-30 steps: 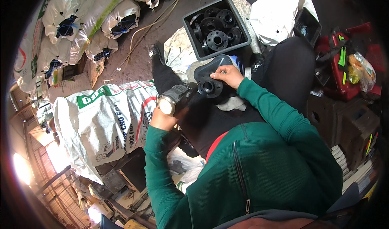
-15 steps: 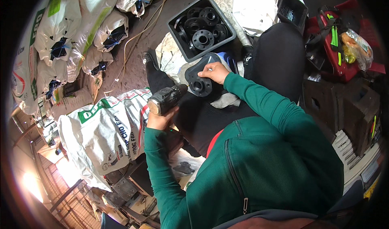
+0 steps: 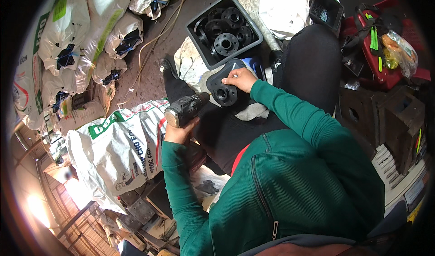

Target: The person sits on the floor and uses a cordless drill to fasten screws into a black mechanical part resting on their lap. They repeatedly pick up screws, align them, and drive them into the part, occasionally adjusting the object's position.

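Note:
My left hand [image 3: 182, 131] is wrapped round the grip of a dark cordless drill [image 3: 186, 109], which points to the right. The drill's chuck is beside a round black flange [image 3: 232, 95] with a raised central hub and small holes round it. This flange rests on a larger dark rounded piece [image 3: 216, 81] between my legs. At the flange's upper edge, my right hand [image 3: 244, 79] has thumb and forefinger pinched together. Whatever is between those fingertips is too small to make out.
Beyond the flange stands a dark grey crate [image 3: 257, 44] of similar black flanges [image 3: 226, 44]. A smaller bin [image 3: 327, 12] of screws sits at the far right, near a red plastic chair [image 3: 383, 77] holding bags. Stuffed white sacks [image 3: 68, 27] fill the left, with a cable [image 3: 156, 40] on the floor.
Both hands stay nearly in place. The drill and flange have shifted only very slightly, and a short bit now shows at the chuck's front.

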`<state>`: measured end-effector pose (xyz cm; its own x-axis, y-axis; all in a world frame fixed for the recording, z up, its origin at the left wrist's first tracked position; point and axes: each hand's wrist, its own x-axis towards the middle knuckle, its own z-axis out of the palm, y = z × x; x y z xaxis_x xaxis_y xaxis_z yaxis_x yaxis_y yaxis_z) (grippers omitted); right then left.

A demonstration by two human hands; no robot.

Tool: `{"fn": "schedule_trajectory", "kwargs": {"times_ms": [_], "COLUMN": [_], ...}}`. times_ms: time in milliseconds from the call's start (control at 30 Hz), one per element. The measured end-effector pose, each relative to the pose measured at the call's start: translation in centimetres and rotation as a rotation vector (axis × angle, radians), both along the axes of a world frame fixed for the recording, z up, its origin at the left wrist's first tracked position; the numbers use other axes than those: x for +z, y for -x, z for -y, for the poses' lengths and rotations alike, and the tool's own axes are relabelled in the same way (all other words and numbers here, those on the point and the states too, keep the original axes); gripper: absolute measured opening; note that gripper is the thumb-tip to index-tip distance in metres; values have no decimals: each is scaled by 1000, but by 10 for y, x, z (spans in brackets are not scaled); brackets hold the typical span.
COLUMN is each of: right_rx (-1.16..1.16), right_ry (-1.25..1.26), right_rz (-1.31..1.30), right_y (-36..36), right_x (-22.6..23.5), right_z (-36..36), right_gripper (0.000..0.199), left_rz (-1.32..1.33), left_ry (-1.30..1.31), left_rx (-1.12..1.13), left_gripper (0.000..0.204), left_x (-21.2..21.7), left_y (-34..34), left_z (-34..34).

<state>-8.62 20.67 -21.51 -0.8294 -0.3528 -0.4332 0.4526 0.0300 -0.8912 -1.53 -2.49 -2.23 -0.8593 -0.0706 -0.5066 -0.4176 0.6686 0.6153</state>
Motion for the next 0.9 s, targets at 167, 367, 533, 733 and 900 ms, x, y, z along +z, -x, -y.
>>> {"fn": "schedule_trajectory", "kwargs": {"times_ms": [167, 367, 533, 733, 900], "right_rx": [-6, -9, 34, 21, 45], "right_ry": [-187, -316, -289, -256, -219], "right_rz": [-102, -160, -39, -45, -64], "right_y": [-9, -12, -11, -11, -11], "right_x": [0, 3, 10, 9, 6], "right_z": [-7, -9, -13, -13, -14], "right_gripper": [41, 39, 38, 40, 39], "left_rz": [45, 50, 96, -110, -34], "left_ry": [210, 125, 174, 186, 169], "left_rx": [-92, -133, -147, -318, -242], "left_gripper": [43, 47, 42, 39, 38], "left_x": [13, 21, 14, -1, -6], "left_y": [5, 20, 22, 20, 18], "left_z": [-21, -37, -32, -31, -30]}}
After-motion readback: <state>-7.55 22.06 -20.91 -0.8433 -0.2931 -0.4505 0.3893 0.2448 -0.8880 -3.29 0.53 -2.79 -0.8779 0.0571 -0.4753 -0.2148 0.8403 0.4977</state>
